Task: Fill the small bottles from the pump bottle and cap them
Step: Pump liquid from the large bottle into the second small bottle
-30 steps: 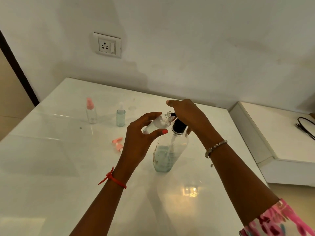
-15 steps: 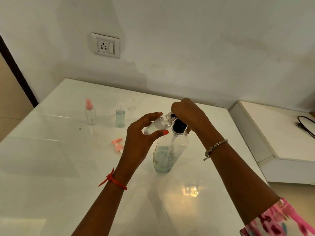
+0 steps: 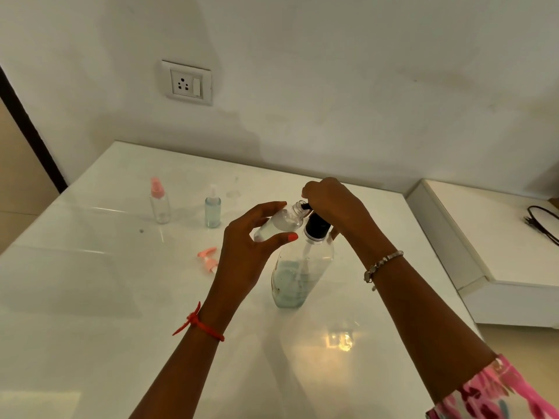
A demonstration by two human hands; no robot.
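Note:
A clear pump bottle [image 3: 298, 273] with a black pump head and pale blue liquid in its lower part stands mid-table. My right hand [image 3: 334, 204] rests curled on top of the pump head, covering it. My left hand [image 3: 248, 252] holds a small uncapped clear bottle [image 3: 279, 225] tilted, its open neck against the black nozzle. A loose pink spray cap [image 3: 208, 259] lies on the table left of my left hand. Farther back stand a small bottle with a pink cap [image 3: 159, 202] and a small bottle with blue liquid and a clear cap [image 3: 213, 208].
The white glossy table [image 3: 90, 297] meets a wall with a socket [image 3: 187, 83]. A lower white ledge [image 3: 499, 252] to the right carries a black cable [image 3: 541, 225]. The table's left edge drops beside a dark door frame.
My right hand has closed down over the pump head, its fingers curling from spread to bunched. The small bottle stays at the nozzle.

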